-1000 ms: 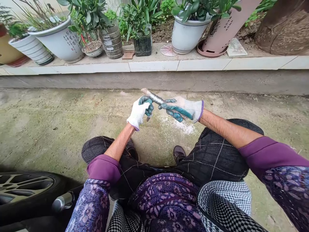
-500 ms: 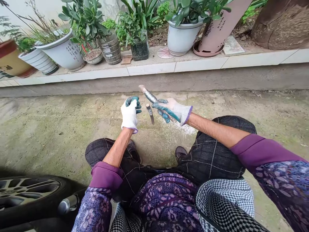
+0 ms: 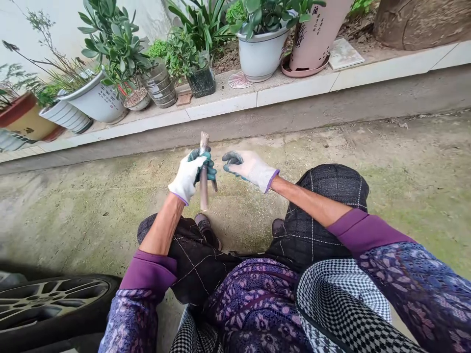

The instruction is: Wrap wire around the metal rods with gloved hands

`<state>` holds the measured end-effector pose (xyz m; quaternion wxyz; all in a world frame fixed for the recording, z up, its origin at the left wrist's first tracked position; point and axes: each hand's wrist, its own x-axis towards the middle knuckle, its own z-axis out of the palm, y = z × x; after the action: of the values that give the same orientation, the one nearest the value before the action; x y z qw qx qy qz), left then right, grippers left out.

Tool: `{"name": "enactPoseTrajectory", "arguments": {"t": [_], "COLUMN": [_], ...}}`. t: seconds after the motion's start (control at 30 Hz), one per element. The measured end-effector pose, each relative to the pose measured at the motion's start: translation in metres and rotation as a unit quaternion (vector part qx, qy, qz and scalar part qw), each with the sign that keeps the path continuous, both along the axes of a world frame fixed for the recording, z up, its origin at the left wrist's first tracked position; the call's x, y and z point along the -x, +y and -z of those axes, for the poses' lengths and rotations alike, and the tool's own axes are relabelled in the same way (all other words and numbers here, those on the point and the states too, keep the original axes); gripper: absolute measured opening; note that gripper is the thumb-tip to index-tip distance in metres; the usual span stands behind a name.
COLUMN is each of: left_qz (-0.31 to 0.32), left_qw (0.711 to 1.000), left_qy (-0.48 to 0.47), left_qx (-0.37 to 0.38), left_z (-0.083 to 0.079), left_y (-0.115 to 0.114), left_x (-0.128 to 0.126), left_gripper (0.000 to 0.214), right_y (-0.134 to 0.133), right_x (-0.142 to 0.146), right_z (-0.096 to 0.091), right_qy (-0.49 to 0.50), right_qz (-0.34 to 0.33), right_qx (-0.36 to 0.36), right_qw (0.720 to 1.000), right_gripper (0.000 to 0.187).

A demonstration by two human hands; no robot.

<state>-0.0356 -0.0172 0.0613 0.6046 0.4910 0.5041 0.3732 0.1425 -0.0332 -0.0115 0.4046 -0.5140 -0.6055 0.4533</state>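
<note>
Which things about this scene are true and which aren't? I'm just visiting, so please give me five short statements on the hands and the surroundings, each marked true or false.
1. The left hand grips a stick. True.
2. The right hand is touching that stick. False: a gap separates the right hand from it.
3. Both hands are bare. False: both wear white gloves with green-coated fingers.
4. A pink planter stands in a saucer on the ledge. True.
5. A wheel shows at the picture's right edge. False: the wheel is at the lower left.
</note>
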Motion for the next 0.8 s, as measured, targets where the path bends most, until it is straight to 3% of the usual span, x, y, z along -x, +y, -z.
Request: {"name": "enactPoseTrajectory", "arguments": {"t": [0.13, 0.2, 0.37, 0.43, 0.53, 0.63, 0.8], "left_qz": [0.069, 0.092, 0.112, 0.098, 0.07, 0.028, 0.011], "left_qw": [0.998, 0.996, 0.994, 0.995, 0.997, 0.999, 0.994], "left_qy": [0.008, 0.008, 0.014, 0.016, 0.019, 0.029, 0.108], "left_qx": [-0.002, -0.003, 0.002, 0.001, -0.002, -0.004, -0.018], "left_z": [-0.016, -0.017, -0.017, -0.019, -0.022, -0.022, -0.013], "left_y": [-0.003, -0.006, -0.011, -0.009, -0.003, 0.002, 0.001], "left_x": [0.012, 0.012, 0.011, 0.017, 0.032, 0.045, 0.042], "left_gripper": [0.048, 0.05, 0.055, 0.057, 0.06, 0.058, 0.054], "right_y": [0.011, 0.014, 0.026, 0.028, 0.023, 0.009, -0.013], "right_x": [0.009, 0.023, 0.047, 0.047, 0.041, 0.029, 0.011], "right_z": [0.016, 0.026, 0.043, 0.043, 0.032, 0.008, -0.031], "right_qy": [-0.107, -0.133, -0.073, -0.005, 0.124, 0.213, 0.175], "right_qz": [-0.047, -0.054, -0.037, -0.017, -0.009, -0.012, 0.024], "right_qx": [-0.07, -0.065, 0.046, 0.074, 0.096, 0.098, 0.068], "right_qw": [0.991, 0.987, 0.996, 0.997, 0.988, 0.972, 0.982], "right_gripper": [0.07, 0.073, 0.015, 0.009, 0.007, 0.017, 0.014]}}
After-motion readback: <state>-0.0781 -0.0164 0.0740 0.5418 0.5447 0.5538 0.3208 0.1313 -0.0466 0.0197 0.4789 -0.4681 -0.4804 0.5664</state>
